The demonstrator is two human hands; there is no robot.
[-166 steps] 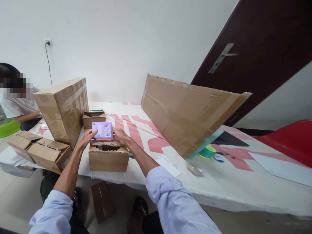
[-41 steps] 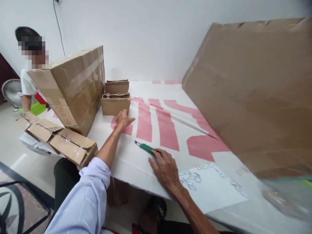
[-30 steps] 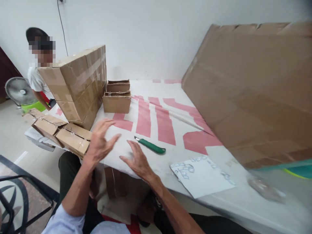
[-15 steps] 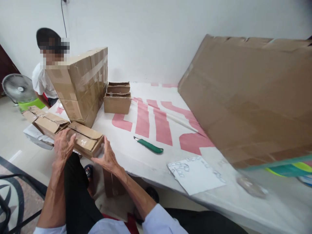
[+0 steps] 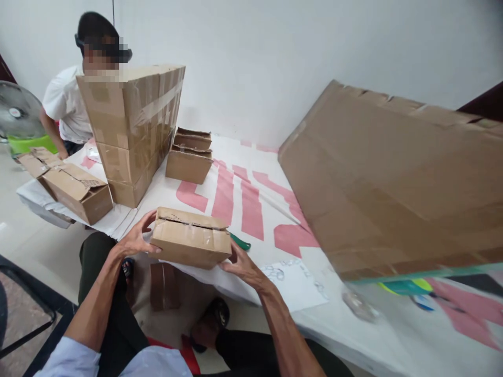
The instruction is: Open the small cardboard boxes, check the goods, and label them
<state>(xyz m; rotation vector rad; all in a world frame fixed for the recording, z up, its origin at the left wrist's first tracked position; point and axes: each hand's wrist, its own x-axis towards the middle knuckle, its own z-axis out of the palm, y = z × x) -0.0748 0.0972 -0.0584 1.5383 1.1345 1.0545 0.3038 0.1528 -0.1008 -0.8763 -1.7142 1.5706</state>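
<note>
A small cardboard box (image 5: pixel 191 242) with a taped top seam is held between my two hands at the table's front edge. My left hand (image 5: pixel 137 236) grips its left end, thumb low and fingers behind. On the right end my right hand (image 5: pixel 241 266) is closed, fingers partly hidden by the box. Just behind the box, the green handle of a utility knife (image 5: pixel 240 242) shows; the rest is hidden. A sheet of paper with drawings (image 5: pixel 294 285) lies by my right forearm.
Stacked taped boxes (image 5: pixel 129 125) stand at left, with more cardboard boxes (image 5: pixel 80 188) before them. Two open-topped boxes (image 5: pixel 188 165) sit behind. A large cardboard sheet (image 5: pixel 393 193) leans at right, near a small wrapped bundle (image 5: pixel 359 305). Another person (image 5: pixel 68 104) is at far left.
My hands have moved right with the small box, away from the row of boxes at left. It now hides most of the knife. The other person leans nearer the stack.
</note>
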